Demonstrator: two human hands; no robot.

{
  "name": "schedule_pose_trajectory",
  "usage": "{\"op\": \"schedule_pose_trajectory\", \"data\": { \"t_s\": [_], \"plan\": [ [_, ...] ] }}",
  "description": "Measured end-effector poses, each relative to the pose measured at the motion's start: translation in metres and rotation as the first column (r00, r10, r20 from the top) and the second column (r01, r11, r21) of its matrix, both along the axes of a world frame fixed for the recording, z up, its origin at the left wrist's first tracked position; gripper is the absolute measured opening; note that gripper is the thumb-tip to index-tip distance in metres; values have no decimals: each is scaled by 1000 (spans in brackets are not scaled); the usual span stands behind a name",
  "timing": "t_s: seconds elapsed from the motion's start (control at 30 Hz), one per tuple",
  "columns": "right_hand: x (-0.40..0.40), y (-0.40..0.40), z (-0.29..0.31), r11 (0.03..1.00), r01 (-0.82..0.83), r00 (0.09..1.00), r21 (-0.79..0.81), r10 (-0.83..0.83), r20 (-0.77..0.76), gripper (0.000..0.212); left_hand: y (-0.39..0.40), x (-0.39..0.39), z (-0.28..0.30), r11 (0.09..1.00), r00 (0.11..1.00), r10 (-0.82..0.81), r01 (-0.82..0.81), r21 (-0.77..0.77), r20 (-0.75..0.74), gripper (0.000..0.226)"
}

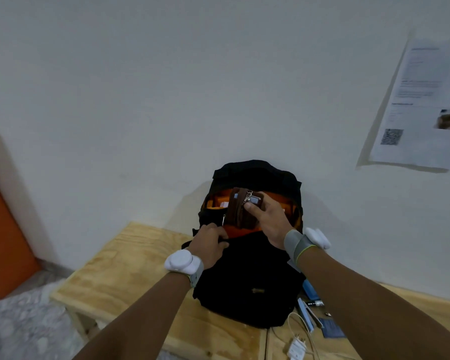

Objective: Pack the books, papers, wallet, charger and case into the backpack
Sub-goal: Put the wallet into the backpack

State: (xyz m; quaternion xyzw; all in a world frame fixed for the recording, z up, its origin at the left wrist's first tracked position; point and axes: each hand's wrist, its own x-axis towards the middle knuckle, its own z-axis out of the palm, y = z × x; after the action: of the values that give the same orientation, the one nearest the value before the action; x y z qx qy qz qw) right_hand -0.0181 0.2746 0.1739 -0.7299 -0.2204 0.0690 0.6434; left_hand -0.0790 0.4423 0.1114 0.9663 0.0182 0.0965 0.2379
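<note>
A black backpack (247, 276) with orange lining stands upright on the wooden table against the wall, its top open. My right hand (268, 219) grips a brown zippered case (240, 209) in the bag's mouth, thumb near the zip pulls. My left hand (211, 241) grips the front edge of the opening at its left side. Something pale shows inside the bag to the left of the case. A white charger (296, 348) with its cable lies on the table at the front right. Blue items (331, 327), partly hidden by my right arm, lie beside the bag.
The wooden table (120, 271) ends at the left, above a speckled floor. An orange door (3, 245) is at the far left. A printed sheet (421, 105) hangs on the white wall at the right.
</note>
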Motion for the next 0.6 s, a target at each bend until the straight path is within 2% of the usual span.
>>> {"op": "schedule_pose_trajectory", "data": {
  "t_s": [0.07, 0.13, 0.2, 0.27, 0.37, 0.43, 0.47, 0.53, 0.6],
  "plan": [
    [8, 4, -3, 997, -16, 998, -80, 20, 54, 12, 5, -3, 1, 999, 1000, -2, 4, -46, 27, 20],
    [14, 4, -6, 968, -49, 983, -246, 90, 162, 11, 7, -4, 4, 998, 999, -10, 12, -60, 38, 21],
    [22, 3, -5, 885, -120, 946, -449, 239, 220, 10, 8, -2, 6, 998, 999, -19, 22, -65, 40, 22],
    [32, -2, -2, 731, -165, 917, -662, 361, 171, 14, 8, 1, 7, 998, 999, -23, 25, -56, 36, 23],
    [47, -7, 6, 364, -110, 923, -925, 383, 41, 34, 5, 5, 5, 996, 995, -82, 83, -30, 57, 20],
    [48, -3, 16, 189, -63, 937, -980, 349, 7, 41, -1, 9, 9, 992, 989, -125, 128, -21, 81, 18],
    [48, 3, 18, 138, -59, 941, -989, 340, -9, 45, -3, 11, 11, 989, 986, -142, 144, -19, 93, 18],
    [39, 13, 25, 90, -5, 942, -996, 335, 25, 47, -3, 12, 15, 986, 981, -165, 168, -16, 100, 18],
    [45, 14, 22, 109, 81, 915, -991, 387, 117, 51, 0, 12, 16, 985, 980, -173, 174, -7, 95, 19]
  ]
}}
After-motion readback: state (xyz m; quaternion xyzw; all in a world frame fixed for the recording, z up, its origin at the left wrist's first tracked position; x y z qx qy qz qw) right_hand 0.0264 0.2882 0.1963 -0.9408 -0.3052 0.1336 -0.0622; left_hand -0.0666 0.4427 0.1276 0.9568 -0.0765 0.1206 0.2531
